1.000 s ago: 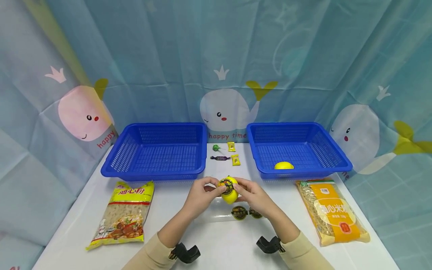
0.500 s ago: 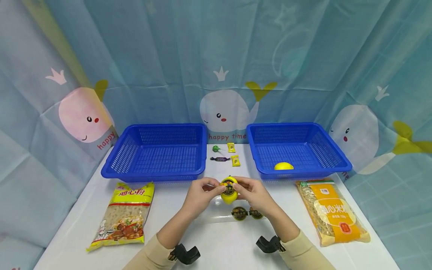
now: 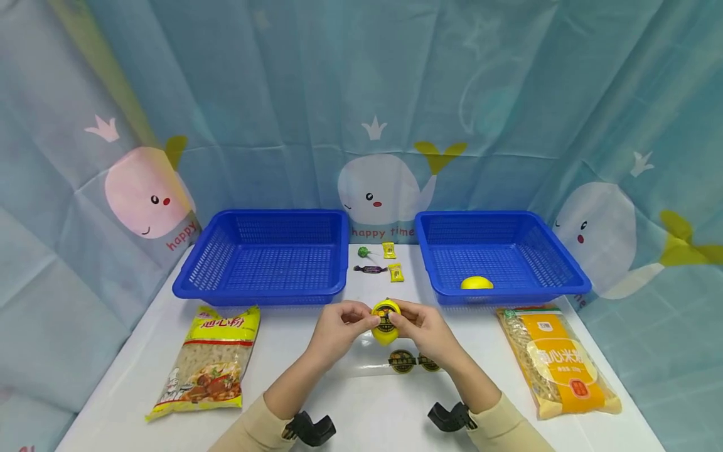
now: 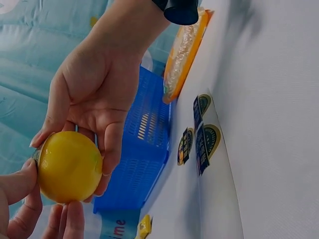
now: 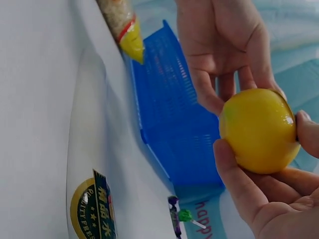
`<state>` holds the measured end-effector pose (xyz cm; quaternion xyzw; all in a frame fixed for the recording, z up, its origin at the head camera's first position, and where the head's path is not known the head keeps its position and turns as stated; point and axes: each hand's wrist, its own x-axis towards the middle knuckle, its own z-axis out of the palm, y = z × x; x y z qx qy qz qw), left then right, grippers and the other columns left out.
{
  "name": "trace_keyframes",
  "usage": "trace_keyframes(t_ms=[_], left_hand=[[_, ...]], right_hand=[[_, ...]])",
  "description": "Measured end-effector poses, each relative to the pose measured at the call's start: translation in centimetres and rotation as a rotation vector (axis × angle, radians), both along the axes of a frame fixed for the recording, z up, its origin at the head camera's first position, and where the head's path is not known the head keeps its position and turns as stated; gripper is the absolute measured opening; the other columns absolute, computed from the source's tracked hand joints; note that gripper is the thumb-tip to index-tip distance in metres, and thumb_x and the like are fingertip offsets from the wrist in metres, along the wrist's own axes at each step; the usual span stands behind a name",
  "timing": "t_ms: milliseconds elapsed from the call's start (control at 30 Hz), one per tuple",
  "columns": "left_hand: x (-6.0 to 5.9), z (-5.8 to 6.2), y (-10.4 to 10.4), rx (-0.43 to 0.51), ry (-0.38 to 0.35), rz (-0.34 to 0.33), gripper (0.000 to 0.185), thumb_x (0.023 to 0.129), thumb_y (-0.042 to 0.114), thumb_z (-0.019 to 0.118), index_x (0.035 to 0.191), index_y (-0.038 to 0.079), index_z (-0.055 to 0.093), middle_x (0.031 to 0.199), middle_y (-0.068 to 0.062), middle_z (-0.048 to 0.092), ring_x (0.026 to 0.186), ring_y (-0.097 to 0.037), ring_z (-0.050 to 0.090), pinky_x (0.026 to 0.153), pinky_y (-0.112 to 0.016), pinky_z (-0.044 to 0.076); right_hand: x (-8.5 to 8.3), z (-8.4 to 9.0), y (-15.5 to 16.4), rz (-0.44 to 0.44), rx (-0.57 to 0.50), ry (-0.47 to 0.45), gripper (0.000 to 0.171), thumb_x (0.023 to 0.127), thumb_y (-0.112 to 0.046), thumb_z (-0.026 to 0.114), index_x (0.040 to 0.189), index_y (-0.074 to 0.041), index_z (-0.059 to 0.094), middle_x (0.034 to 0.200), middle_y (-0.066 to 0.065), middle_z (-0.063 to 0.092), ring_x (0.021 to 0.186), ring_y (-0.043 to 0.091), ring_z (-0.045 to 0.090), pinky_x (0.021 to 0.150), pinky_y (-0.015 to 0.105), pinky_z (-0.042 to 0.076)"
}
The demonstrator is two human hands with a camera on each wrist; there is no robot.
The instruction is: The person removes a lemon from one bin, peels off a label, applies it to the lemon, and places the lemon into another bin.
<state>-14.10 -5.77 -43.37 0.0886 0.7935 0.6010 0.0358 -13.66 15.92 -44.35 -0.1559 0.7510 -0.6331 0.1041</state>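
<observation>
A yellow lemon (image 3: 385, 336) is held up between both hands over the table, a round black-and-gold sticker (image 3: 384, 318) on the side facing the head camera. The left hand (image 3: 339, 329) grips its left side with thumb and fingers. From the right, the right hand (image 3: 426, 329) holds it too, its thumb pressing on the sticker. In the left wrist view the bare side of the lemon (image 4: 71, 167) shows, with fingertips of both hands around it. Below the hands lies a clear sheet (image 3: 361, 364) bearing more round stickers (image 3: 402, 361).
Two blue baskets stand at the back: the left basket (image 3: 186, 285) and the right basket (image 3: 570, 285), with another lemon (image 3: 477, 283) inside. Between them lie a green lollipop (image 3: 363, 252), a purple-wrapped candy (image 3: 370, 269) and yellow candies (image 3: 396, 272). Pasta bags flank them, left (image 3: 209, 364) and right (image 3: 559, 364).
Both hands stay on the lemon at nearly the same place. The lemon has turned slightly, and the right thumb now lies further across the sticker. The head view has shifted a little.
</observation>
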Motion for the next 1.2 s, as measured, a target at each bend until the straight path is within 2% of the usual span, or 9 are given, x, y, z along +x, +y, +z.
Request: trace_keyframes(t_ms=[200, 400, 633, 833, 1033, 1200], left_hand=[[-0.2, 0.0, -0.1, 0.007, -0.046, -0.013, 0.018, 0.085, 0.027, 0.082, 0.083, 0.011, 0.075, 0.098, -0.001, 0.075, 0.087, -0.017, 0.063, 0.076, -0.032, 0.052], [-0.4, -0.1, -0.4, 0.067, -0.093, -0.073, 0.017, 0.084, 0.023, 0.083, 0.085, 0.007, 0.076, 0.101, -0.004, 0.074, 0.087, -0.018, 0.063, 0.076, -0.031, 0.051], [-1.1, -1.0, -1.0, 0.071, -0.146, -0.131, 0.02, 0.085, 0.024, 0.082, 0.088, 0.005, 0.076, 0.102, -0.004, 0.073, 0.096, -0.019, 0.063, 0.087, -0.034, 0.05], [-1.2, -1.0, -1.3, 0.131, -0.184, -0.162, 0.02, 0.086, 0.02, 0.081, 0.09, 0.001, 0.075, 0.102, -0.006, 0.072, 0.097, -0.02, 0.065, 0.093, -0.036, 0.054], [-1.2, -1.1, -1.1, 0.206, -0.186, -0.158, 0.022, 0.088, 0.018, 0.08, 0.094, -0.002, 0.072, 0.105, -0.008, 0.072, 0.096, -0.019, 0.069, 0.089, -0.031, 0.058], [-0.9, -0.8, -0.7, 0.228, -0.137, -0.175, 0.022, 0.091, 0.014, 0.076, 0.103, -0.003, 0.069, 0.106, -0.015, 0.071, 0.093, -0.022, 0.071, 0.086, -0.03, 0.06]], right_hand=[[0.0, -0.2, 0.1, 0.018, -0.063, -0.041, 0.05, 0.104, -0.028, 0.057, 0.143, 0.003, 0.052, 0.13, 0.022, 0.065, 0.106, 0.02, 0.072, 0.086, 0.035, 0.06], [0.0, -0.4, 0.3, 0.021, -0.111, -0.081, 0.051, 0.104, -0.027, 0.058, 0.142, 0.007, 0.05, 0.13, 0.025, 0.064, 0.105, 0.018, 0.072, 0.086, 0.036, 0.06], [0.4, -0.6, 0.1, -0.011, -0.141, -0.088, 0.049, 0.104, -0.027, 0.058, 0.14, 0.006, 0.054, 0.134, 0.025, 0.062, 0.104, 0.015, 0.072, 0.086, 0.036, 0.061], [0.5, -0.6, 0.0, -0.049, -0.166, -0.095, 0.048, 0.103, -0.028, 0.058, 0.139, 0.003, 0.056, 0.137, 0.021, 0.062, 0.107, 0.014, 0.071, 0.086, 0.038, 0.061], [0.5, -0.5, -0.1, -0.111, -0.203, -0.104, 0.048, 0.102, -0.028, 0.06, 0.141, 0.001, 0.056, 0.14, 0.02, 0.059, 0.109, 0.014, 0.069, 0.087, 0.037, 0.061], [0.6, -0.4, -0.1, -0.179, -0.217, -0.117, 0.047, 0.101, -0.026, 0.062, 0.14, 0.0, 0.057, 0.136, 0.021, 0.061, 0.106, 0.016, 0.069, 0.085, 0.036, 0.061]])
